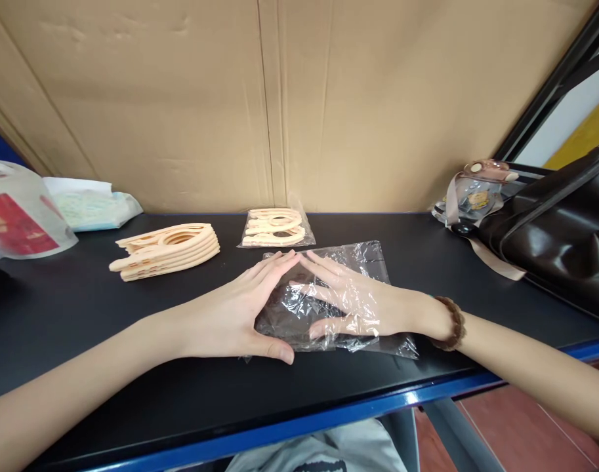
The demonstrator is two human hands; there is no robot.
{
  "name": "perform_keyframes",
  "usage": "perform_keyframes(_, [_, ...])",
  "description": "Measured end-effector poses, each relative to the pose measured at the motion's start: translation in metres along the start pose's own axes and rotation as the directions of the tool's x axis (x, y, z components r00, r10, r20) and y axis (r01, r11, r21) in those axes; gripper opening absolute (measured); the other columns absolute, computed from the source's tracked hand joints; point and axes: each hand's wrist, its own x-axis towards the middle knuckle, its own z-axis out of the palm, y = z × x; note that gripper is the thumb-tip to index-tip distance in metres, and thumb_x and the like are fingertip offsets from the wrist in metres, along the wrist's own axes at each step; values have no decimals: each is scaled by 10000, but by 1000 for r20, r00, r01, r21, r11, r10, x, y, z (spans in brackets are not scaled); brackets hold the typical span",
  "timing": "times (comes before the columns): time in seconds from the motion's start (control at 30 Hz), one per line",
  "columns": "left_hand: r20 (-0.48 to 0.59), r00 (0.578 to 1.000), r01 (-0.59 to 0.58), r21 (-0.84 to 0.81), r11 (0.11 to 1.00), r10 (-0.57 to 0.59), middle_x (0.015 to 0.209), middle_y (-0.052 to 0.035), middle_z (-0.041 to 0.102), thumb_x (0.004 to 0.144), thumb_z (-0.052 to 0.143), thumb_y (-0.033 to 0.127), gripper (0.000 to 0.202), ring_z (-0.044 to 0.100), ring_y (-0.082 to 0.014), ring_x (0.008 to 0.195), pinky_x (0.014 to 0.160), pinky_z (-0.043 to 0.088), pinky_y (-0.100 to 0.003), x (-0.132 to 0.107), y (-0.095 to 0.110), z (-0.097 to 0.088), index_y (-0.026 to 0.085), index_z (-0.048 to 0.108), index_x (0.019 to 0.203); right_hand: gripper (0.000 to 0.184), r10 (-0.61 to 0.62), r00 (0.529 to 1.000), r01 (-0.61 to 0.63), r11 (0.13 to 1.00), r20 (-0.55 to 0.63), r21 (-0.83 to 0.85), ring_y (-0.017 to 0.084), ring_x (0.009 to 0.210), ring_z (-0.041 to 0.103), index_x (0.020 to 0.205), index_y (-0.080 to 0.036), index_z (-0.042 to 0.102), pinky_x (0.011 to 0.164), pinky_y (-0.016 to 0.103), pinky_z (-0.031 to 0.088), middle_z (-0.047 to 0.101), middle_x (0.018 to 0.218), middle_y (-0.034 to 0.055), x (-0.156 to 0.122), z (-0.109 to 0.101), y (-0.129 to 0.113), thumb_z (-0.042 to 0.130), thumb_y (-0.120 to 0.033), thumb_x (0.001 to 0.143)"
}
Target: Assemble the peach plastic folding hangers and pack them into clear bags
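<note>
A clear plastic bag (382,275) lies crumpled on the black tabletop in front of me. My right hand (351,298) has its fingers spread, with the shiny film over it; I cannot tell whether it is inside the bag or just beneath a layer. At the bag's left side rests my left hand (245,301), palm down, fingers stretched out and thumb apart. The fingertips of both hands nearly meet. Left of them stands a stack of beige plastic pieces (168,249) that look like folded hangers. Behind the hands, a clear packet (274,227) holds similar beige pieces.
A cardboard sheet (181,98) stands upright along the back. On the left are a translucent container (28,210) and a soft white pack (97,203). A clear bottle with a strap (476,196) and a black bag (559,229) occupy the right. The table's front edge (329,413) is blue.
</note>
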Motion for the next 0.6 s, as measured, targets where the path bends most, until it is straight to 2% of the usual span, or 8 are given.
perform_keyframes(0.13, [19, 999, 42, 5, 999, -42, 1612, -102, 79, 680, 634, 727, 1144, 103, -349, 1462, 1175, 194, -512, 1, -1, -3, 265, 31, 1536, 757, 98, 992, -101, 994, 82, 39, 231, 1455, -144, 1508, -206, 257, 1199, 482, 66, -110, 1590, 87, -6, -10, 6, 431, -619, 898])
perform_keyframes(0.23, [66, 997, 34, 2, 999, -34, 1614, -94, 57, 687, 624, 731, 1153, 79, -336, 1467, 1182, 184, -500, 2, -2, -4, 246, 13, 1536, 836, 168, 964, -190, 978, 206, 89, 285, 1448, -143, 1520, -249, 192, 1180, 542, 76, -123, 1588, 72, -12, -21, 11, 494, -650, 851])
perform_keyframes(0.33, [83, 996, 24, -6, 1000, -23, 1613, -99, 55, 693, 612, 737, 1145, 62, -334, 1469, 1186, 172, -494, 2, -3, -4, 235, 22, 1537, 843, 180, 934, -221, 970, 308, 103, 311, 1446, -105, 1515, -288, 171, 1175, 557, 81, -80, 1597, 49, -19, -33, 18, 534, -635, 839])
perform_keyframes(0.4, [66, 997, 32, -3, 999, -32, 1612, -96, 67, 696, 601, 745, 1130, 63, -332, 1469, 1185, 170, -494, 2, -2, -3, 242, 37, 1537, 804, 162, 924, -215, 969, 345, 122, 289, 1459, -31, 1508, -299, 189, 1185, 529, 116, -2, 1603, 37, -25, -42, 24, 553, -591, 854])
perform_keyframes(0.47, [62, 997, 45, 0, 999, -45, 1612, -91, 70, 698, 596, 747, 1121, 60, -329, 1469, 1184, 170, -494, 1, -1, -2, 252, 41, 1536, 734, 165, 919, -230, 962, 358, 147, 264, 1464, 88, 1490, -291, 272, 1187, 499, 179, 115, 1595, 33, -30, -52, 31, 566, -544, 867])
perform_keyframes(0.53, [61, 997, 53, -2, 999, -53, 1613, -91, 68, 699, 599, 743, 1117, 57, -331, 1469, 1183, 171, -495, 0, -1, -1, 254, 44, 1536, 604, 194, 921, -266, 947, 337, 180, 255, 1438, 244, 1413, -277, 452, 1168, 474, 270, 295, 1550, 31, -35, -63, 36, 584, -503, 869])
perform_keyframes(0.6, [49, 998, 45, -1, 999, -45, 1613, -94, 69, 700, 600, 741, 1113, 61, -333, 1469, 1181, 176, -493, -1, 0, -1, 256, 49, 1536, 431, 224, 926, -297, 928, 303, 223, 246, 1345, 437, 1257, -266, 629, 1113, 442, 382, 510, 1421, 26, -39, -73, 41, 583, -466, 878])
